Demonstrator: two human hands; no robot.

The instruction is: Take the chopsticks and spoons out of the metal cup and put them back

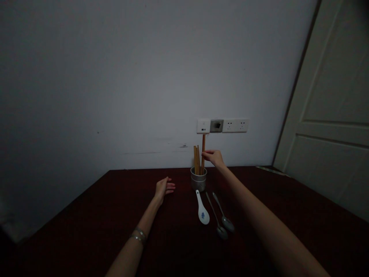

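A small metal cup (198,181) stands on the dark red table (86,231) near the wall, holding several wooden chopsticks (196,159). My right hand (213,157) pinches one chopstick (203,143), which stands taller than the others and still reaches into the cup. My left hand (164,187) rests flat on the table to the left of the cup, fingers apart, holding nothing. In front of the cup lie a white ceramic spoon (202,212) with a blue mark and two metal spoons (221,221).
A white socket strip (222,125) is mounted on the pale wall just above the cup. A cream door (331,115) stands at the right. The room is dim.
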